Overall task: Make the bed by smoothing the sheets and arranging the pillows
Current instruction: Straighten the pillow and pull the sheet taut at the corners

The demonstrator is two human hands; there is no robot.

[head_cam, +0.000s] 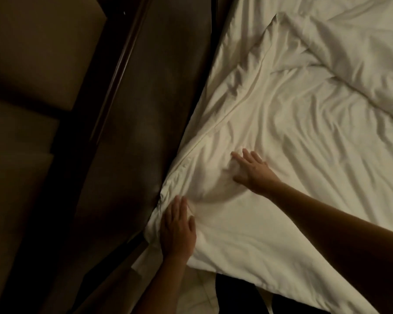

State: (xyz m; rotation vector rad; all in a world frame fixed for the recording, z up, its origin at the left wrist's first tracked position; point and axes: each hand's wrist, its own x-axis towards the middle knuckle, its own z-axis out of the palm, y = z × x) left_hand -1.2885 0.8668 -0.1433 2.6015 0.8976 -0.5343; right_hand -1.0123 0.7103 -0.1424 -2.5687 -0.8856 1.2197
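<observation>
A white sheet (293,137) covers the bed and is full of wrinkles, with a thick fold running across its upper right. My left hand (177,227) presses flat on the bunched sheet corner next to the dark wooden headboard (145,109). My right hand (252,171) lies on the sheet with fingers spread, a little farther in from that corner. A seam runs diagonally from the corner up the sheet's left edge. No pillow is in view.
The dark headboard runs diagonally along the bed's left side, with a beige wall (27,64) beyond it. Pale tiled floor (195,288) and a dark shape show below the sheet's near edge.
</observation>
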